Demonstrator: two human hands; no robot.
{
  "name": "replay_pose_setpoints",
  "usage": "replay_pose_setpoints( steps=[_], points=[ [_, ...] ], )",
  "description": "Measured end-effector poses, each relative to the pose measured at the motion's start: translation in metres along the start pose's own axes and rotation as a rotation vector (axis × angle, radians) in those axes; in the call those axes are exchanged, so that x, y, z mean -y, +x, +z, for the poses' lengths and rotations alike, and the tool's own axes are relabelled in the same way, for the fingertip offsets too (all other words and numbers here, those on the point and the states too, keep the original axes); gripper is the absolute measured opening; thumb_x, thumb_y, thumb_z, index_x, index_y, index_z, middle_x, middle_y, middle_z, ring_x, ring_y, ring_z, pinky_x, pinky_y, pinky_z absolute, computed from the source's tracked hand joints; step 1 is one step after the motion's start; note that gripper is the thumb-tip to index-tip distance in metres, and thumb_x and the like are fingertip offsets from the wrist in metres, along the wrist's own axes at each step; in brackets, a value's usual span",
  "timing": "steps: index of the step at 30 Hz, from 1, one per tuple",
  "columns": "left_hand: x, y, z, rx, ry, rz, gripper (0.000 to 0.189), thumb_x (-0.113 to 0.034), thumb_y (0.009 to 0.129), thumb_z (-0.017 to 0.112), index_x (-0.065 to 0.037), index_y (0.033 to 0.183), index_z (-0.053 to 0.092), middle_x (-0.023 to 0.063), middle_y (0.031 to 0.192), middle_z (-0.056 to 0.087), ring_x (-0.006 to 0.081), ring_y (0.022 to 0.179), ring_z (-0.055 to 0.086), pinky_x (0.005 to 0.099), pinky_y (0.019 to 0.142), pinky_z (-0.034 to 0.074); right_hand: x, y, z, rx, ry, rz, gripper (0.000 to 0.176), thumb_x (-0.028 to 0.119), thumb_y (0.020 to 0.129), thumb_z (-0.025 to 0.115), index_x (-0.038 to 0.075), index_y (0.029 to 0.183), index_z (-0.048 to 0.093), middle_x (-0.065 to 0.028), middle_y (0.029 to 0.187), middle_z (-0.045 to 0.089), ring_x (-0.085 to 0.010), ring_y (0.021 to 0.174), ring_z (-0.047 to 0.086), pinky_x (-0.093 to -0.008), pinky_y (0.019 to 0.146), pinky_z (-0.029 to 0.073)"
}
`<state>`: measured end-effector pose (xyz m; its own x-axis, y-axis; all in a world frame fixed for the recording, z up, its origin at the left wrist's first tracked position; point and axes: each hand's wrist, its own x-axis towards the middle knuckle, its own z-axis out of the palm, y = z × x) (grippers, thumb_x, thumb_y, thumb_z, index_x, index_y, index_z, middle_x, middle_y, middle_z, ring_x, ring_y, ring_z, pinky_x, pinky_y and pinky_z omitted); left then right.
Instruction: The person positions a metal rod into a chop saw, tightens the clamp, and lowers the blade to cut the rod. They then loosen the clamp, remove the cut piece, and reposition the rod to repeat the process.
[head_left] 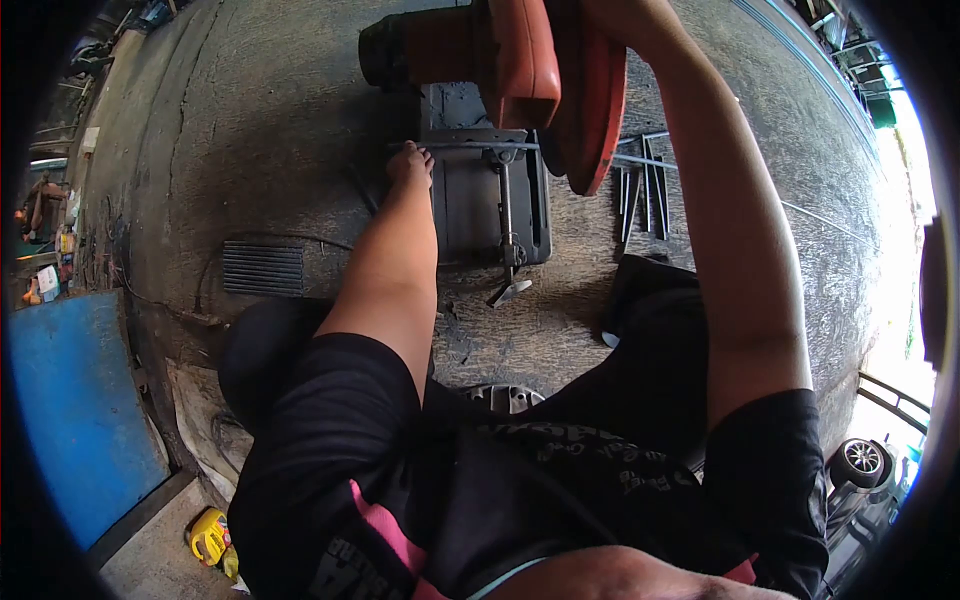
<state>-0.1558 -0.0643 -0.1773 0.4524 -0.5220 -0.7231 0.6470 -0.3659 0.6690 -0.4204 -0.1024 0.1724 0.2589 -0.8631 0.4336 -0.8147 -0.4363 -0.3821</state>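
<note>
Fingers of our left hand (411, 163) curl at the metal bar (455, 146) lying across the saw base (465, 215); how tightly, we can't tell. Our right hand (632, 22) reaches the orange saw head (527, 70), fingers hidden, grip unclear.

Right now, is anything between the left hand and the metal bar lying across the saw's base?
Nothing visible: the left hand is right at the metal bar. Farther right, the red guard hides part of it.
</note>
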Motion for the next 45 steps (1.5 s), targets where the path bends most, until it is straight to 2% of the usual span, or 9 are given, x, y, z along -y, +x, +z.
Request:
replay_pose_setpoints(
  steps=[18,21,27,33,35,36,38,41,45],
  points=[
    [-0.006,-0.016,0.009,-0.027,-0.057,-0.036,0.034,-0.007,0.091,0.050,0.003,0.124,0.046,0.0177,0.118,0.053,0.0319,0.103,0.058,0.0383,0.088,0.052,-0.009,0.001,0.007,-0.035,-0.038,-0.141,0.020,0.018,0.086,0.045,0.000,0.090,0.053,-0.0247,0.091,0.060,-0.0419,0.087,0.059,-0.0466,0.074,0.047],
    [-0.005,-0.011,0.009,-0.115,-0.072,-0.044,0.026,-0.014,0.089,0.059,0.006,0.105,0.058,0.0165,0.099,0.063,0.0250,0.089,0.065,0.0331,0.081,0.056,-0.005,0.001,0.006,-0.019,-0.058,-0.097,0.020,0.017,0.085,0.045,0.000,0.090,0.053,-0.0253,0.090,0.060,-0.0422,0.087,0.060,-0.0475,0.073,0.048],
    [0.020,0.059,-0.007,0.056,-0.677,-0.130,0.038,-0.015,0.093,0.048,0.012,0.120,0.046,0.0249,0.124,0.051,0.0316,0.115,0.053,0.0374,0.099,0.044,-0.014,0.005,0.012,-0.018,-0.142,-0.139,0.019,0.015,0.082,0.048,-0.002,0.089,0.053,-0.0252,0.088,0.062,-0.0407,0.085,0.061,-0.0467,0.072,0.049],
    [-0.002,0.003,0.004,0.072,-0.405,-0.073,0.045,-0.006,0.092,0.032,0.011,0.133,0.029,0.0282,0.142,0.027,0.0316,0.136,0.025,0.0401,0.112,0.022,-0.012,0.004,0.010,0.010,-0.187,-0.171,0.019,0.013,0.081,0.049,-0.004,0.089,0.053,-0.0252,0.088,0.062,-0.0396,0.084,0.062,-0.0452,0.072,0.050],
    [0.002,0.021,0.001,0.097,-1.126,-0.224,0.048,-0.005,0.091,0.029,0.006,0.137,0.025,0.0284,0.145,0.021,0.0296,0.139,0.016,0.0406,0.114,0.015,-0.010,0.003,0.009,-0.013,-0.200,-0.207,0.020,0.013,0.081,0.050,-0.004,0.089,0.053,-0.0252,0.089,0.061,-0.0396,0.084,0.062,-0.0451,0.072,0.050],
    [0.001,0.012,0.002,0.097,-1.126,-0.223,0.048,-0.005,0.091,0.029,0.006,0.137,0.025,0.0284,0.145,0.021,0.0296,0.139,0.016,0.0406,0.114,0.015,-0.004,0.001,0.004,0.013,-0.159,-0.140,0.019,0.013,0.081,0.049,-0.004,0.090,0.053,-0.0250,0.089,0.061,-0.0397,0.085,0.062,-0.0448,0.072,0.050],
    [-0.002,-0.014,0.005,0.006,-0.089,0.039,0.038,-0.007,0.096,0.039,0.005,0.132,0.040,0.0203,0.129,0.045,0.0289,0.119,0.049,0.0368,0.098,0.045,-0.003,0.000,0.002,0.040,-0.118,-0.072,0.019,0.013,0.081,0.049,-0.004,0.090,0.052,-0.0249,0.090,0.061,-0.0397,0.085,0.061,-0.0446,0.072,0.050],
    [0.018,0.069,-0.015,0.127,-0.239,0.008,0.038,-0.007,0.096,0.038,0.004,0.132,0.039,0.0202,0.129,0.045,0.0299,0.120,0.048,0.0387,0.099,0.044,-0.011,0.002,0.008,0.015,-0.190,-0.205,0.019,0.014,0.082,0.049,-0.003,0.090,0.052,-0.0249,0.091,0.061,-0.0399,0.087,0.061,-0.0447,0.073,0.050],
    [-0.008,-0.019,0.006,-0.001,-0.234,-0.068,0.040,-0.017,0.095,0.040,0.006,0.127,0.043,0.0196,0.134,0.045,0.0295,0.125,0.044,0.0356,0.103,0.039,-0.009,0.002,0.009,-0.006,-0.152,-0.146,0.019,0.013,0.082,0.050,-0.003,0.090,0.053,-0.0249,0.090,0.061,-0.0397,0.086,0.061,-0.0444,0.073,0.050]
  ],
)
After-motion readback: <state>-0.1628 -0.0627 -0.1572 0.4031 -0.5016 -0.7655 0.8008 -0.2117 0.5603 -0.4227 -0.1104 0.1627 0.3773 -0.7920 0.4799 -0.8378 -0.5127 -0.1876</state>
